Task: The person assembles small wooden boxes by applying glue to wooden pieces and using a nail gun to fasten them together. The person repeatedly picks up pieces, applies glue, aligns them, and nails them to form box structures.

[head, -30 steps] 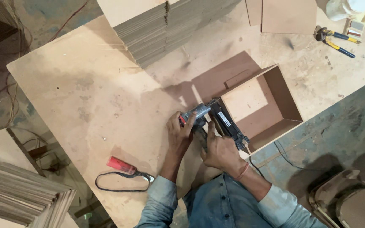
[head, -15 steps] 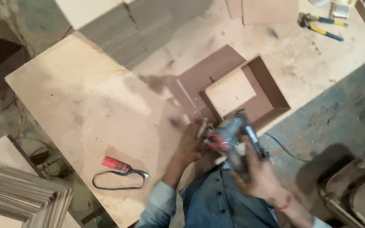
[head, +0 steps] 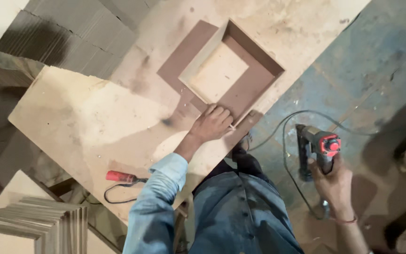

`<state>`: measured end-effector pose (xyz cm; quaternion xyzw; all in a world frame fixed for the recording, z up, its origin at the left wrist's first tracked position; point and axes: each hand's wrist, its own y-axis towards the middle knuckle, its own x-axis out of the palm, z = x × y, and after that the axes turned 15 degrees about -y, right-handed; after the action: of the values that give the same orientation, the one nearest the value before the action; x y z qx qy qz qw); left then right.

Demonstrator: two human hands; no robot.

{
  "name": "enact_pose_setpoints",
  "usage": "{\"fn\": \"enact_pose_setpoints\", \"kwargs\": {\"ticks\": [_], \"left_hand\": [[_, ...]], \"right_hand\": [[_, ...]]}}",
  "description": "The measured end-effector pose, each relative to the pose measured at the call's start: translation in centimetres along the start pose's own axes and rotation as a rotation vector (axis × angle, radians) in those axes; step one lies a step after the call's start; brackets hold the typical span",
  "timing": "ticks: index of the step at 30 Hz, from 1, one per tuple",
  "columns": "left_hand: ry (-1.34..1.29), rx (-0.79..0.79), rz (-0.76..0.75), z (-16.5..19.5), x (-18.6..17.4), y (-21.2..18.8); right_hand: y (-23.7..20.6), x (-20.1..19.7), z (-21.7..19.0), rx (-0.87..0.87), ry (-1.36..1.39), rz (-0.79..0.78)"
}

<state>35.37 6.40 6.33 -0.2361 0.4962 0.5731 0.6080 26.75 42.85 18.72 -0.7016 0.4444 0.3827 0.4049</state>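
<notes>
My left hand (head: 214,123) rests on the near corner of a brown open box frame (head: 254,84) that lies on the plywood worktable (head: 85,117). A pale square panel (head: 219,73) sits inside the frame. My right hand (head: 334,181) is off the table to the right, down by the floor, gripping a grey and black power nailer (head: 313,146) with a red end cap. Its hose loops (head: 283,141) across the floor toward the table.
A red-handled tool with a black cord (head: 121,178) lies at the table's near edge. Stacks of grey-brown boards (head: 71,37) sit at the table's far side, and more cut boards (head: 38,221) are piled at lower left. Blue-grey floor (head: 353,70) lies to the right.
My right hand has carried the nailer off the frame, to the right and down beside the table. My left hand stayed at the frame's near corner. The view shifted toward the floor.
</notes>
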Motion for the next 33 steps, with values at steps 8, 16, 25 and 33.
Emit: {"fn": "enact_pose_setpoints", "kwargs": {"ticks": [8, 16, 25, 33], "left_hand": [[-0.019, 0.112, 0.003, 0.4, -0.1, 0.7], [-0.025, 0.232, -0.302, 1.9, -1.7, 2.0], [-0.065, 0.19, -0.298, 3.6, -2.4, 2.5], [-0.059, 0.176, -0.301, 3.5, -2.2, 2.5]], "right_hand": [[-7.0, 8.9, 0.1, 0.421, 0.857, -0.125], [-7.4, 17.1, -4.0, 0.487, 1.465, -0.446], [-6.2, 19.7, -6.6, 0.527, 1.5, -0.423], [-6.4, 20.2, -6.6, 0.523, 1.526, -0.394]]}}
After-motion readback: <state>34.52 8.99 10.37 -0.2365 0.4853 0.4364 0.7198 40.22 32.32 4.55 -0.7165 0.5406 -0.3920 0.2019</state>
